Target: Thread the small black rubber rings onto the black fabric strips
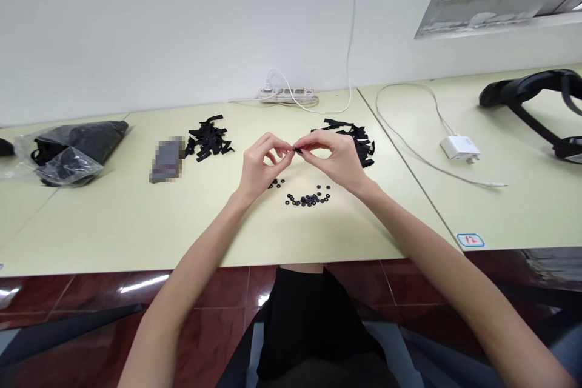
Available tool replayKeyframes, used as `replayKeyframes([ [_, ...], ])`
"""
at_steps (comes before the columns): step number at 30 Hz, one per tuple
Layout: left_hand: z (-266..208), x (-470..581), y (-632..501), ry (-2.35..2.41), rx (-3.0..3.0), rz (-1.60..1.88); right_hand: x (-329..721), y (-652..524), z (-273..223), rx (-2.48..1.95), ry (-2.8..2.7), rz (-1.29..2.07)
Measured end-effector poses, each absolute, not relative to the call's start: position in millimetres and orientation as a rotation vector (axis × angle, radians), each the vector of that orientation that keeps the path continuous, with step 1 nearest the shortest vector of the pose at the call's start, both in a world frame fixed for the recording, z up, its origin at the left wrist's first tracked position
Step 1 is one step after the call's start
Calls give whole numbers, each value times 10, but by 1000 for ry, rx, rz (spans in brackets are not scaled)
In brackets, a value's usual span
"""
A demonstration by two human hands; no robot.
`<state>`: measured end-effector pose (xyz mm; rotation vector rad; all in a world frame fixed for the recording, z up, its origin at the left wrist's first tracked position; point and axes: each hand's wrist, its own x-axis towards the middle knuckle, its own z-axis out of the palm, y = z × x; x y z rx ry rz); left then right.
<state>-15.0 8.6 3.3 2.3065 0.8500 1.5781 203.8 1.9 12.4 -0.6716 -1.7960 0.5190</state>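
My left hand (266,163) and my right hand (334,157) meet above the middle of the table, fingertips pinched. Between them shows a small black piece (298,151), dark like the fabric strips; the fingers cover most of it. Below the hands lie several small black rings (311,199), flat and loose, with a few more rings (279,183) partly behind my left hand. A pile of short black fabric strips (209,139) lies to the left. Another pile of black strips (364,144) is partly hidden behind my right hand.
A pixelated dark flat object (167,159) lies left of the strips. Farther left is a clear plastic bag (75,160) with black material. A power strip (288,96) sits against the wall. To the right are a white charger (460,148) with cable and a black headset (536,103).
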Motion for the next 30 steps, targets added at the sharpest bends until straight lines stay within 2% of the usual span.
replayKeyframes([
  [11, 44, -135, 58, 895, 2309, 1609, 2023, 16, 100, -713, -1811, 359],
  [30, 0, -101, 49, 968, 2084, 1484, 2018, 1, 56, -790, -1862, 390],
])
